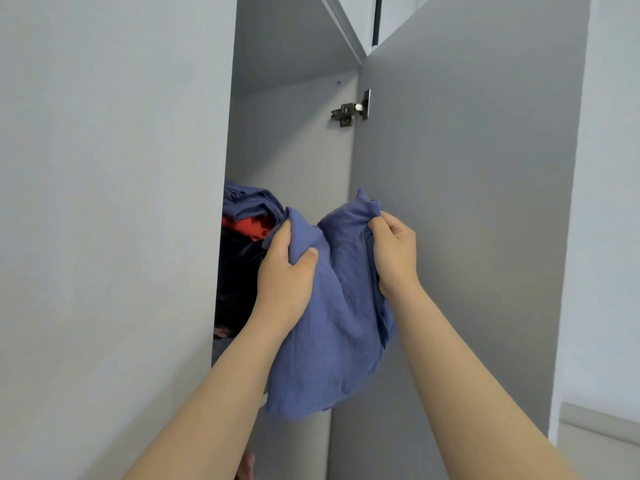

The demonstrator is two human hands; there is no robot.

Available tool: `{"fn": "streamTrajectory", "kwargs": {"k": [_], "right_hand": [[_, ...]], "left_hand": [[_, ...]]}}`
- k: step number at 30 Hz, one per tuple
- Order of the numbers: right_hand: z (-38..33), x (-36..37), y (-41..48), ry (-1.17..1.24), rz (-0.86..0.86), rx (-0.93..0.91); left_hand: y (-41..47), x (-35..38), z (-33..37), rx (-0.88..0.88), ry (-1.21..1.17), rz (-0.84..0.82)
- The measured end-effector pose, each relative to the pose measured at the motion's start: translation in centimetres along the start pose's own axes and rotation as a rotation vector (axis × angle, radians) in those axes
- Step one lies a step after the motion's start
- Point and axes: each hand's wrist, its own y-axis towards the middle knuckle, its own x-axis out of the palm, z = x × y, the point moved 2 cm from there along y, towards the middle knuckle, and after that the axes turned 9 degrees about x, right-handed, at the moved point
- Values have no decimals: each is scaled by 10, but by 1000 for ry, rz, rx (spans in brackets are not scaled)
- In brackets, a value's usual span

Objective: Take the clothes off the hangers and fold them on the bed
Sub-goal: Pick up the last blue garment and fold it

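My left hand (284, 275) and my right hand (394, 254) are both showing bare, with the skin lying smooth across their backs and only faint creases running over the knuckles. The thumb (306, 259) of my left hand is showing a short nail at its tip. The fingers (379, 224) that are showing on my right hand are looking rounded, their knuckles standing out softly. My left forearm (214, 393) and my right forearm (467, 375) are showing bare as well, uncovered from the wrists right down to the bottom edge of the view. Each forearm is narrowing steadily from a broad base at that edge to a slim wrist.
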Motion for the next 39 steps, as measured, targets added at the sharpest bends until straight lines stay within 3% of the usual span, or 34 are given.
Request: {"fn": "streamTrajectory", "kwargs": {"k": [10, 18, 27, 32, 36, 39], "right_hand": [[-22, 38, 82, 132, -88, -75], [-40, 94, 171, 233, -244, -111], [-32, 159, 251, 232, -357, -63], [-25, 190, 287, 244, -328, -50], [-21, 230, 308, 197, -363, -105], [11, 262, 319, 136, -430, -26]], "left_hand": [[78, 8, -4, 126, 89, 147], [166, -2, -3, 175, 107, 415], [232, -10, -22, 317, 76, 520], [267, -35, -29, 306, 207, 684], [302, -51, -34, 356, 368, 626], [309, -71, -56, 153, 578, 570]]}}
